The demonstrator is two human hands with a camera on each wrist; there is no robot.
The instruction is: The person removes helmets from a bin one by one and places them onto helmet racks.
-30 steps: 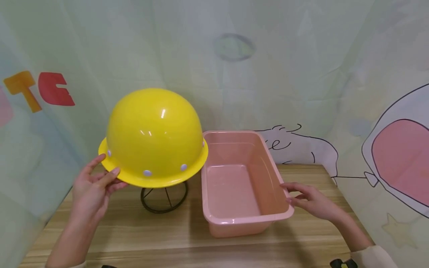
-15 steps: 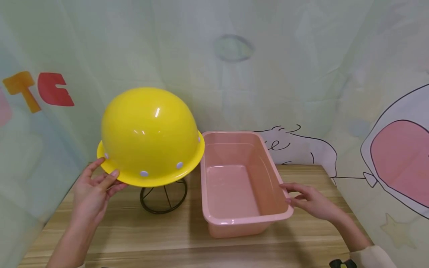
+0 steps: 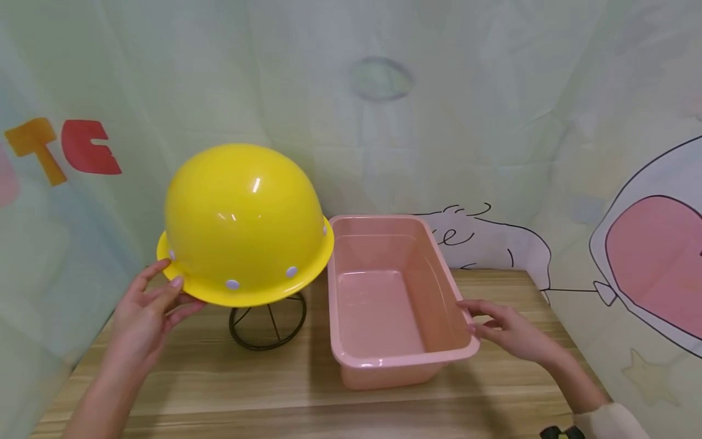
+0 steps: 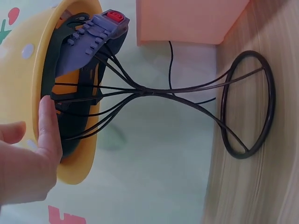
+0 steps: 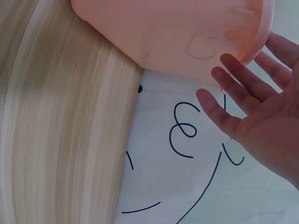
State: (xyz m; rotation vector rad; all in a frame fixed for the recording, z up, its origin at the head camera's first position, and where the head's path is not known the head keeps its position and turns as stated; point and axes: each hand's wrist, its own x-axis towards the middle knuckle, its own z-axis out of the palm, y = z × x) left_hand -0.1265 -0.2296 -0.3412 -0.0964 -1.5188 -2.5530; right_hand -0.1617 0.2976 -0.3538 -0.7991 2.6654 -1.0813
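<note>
A yellow hard hat [image 3: 241, 213] sits over a black wire stand [image 3: 269, 326], tilted a little. My left hand [image 3: 141, 317] is at its left brim, thumb and index fingertips touching the edge and other fingers below. In the left wrist view a straight finger [image 4: 48, 126] lies along the brim; a grey strap adjuster with a red button [image 4: 115, 17] shows inside the hat. A pink plastic basin [image 3: 378, 311] stands beside it. My right hand [image 3: 507, 329] pinches the basin's right rim between thumb and index finger, its other fingers extended in the right wrist view.
Both basin and stand are on a wood-grain table [image 3: 263, 390]. Behind and at the sides hangs a pale printed curtain [image 3: 466, 122] with letters and cartoon drawings. The hat's brim comes close to the basin's left rim in the head view.
The hard hat has shifted slightly left and tilted. My left hand has slid a little left, its thumb drawing back toward the brim's edge. The right hand and basin stay nearly in place.
</note>
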